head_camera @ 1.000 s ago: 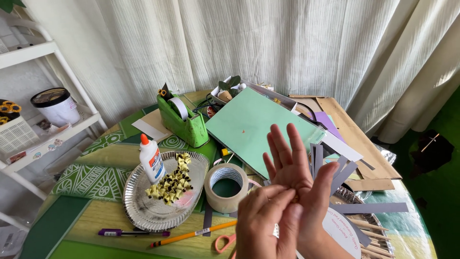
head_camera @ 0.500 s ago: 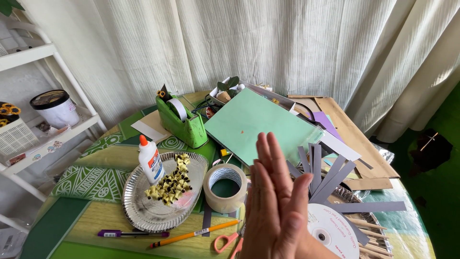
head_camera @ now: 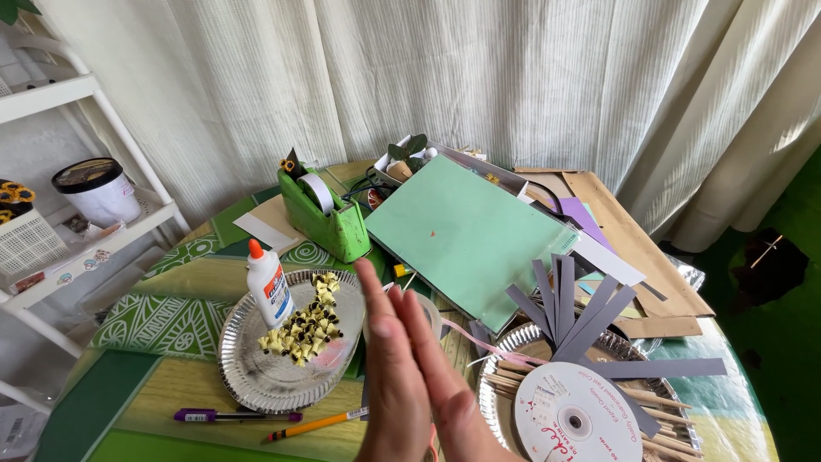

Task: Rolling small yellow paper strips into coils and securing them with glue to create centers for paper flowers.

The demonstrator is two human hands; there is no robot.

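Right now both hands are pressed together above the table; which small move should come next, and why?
Probably part the left hand and right hand and lower one toward the glue bottle, which stands on the foil plate beside the yellow paper pieces. Both hands hold nothing.

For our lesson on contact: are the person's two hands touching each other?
Touching. The head view shows the left hand and right hand pressed palm to palm, with no gap between them, held above the table.
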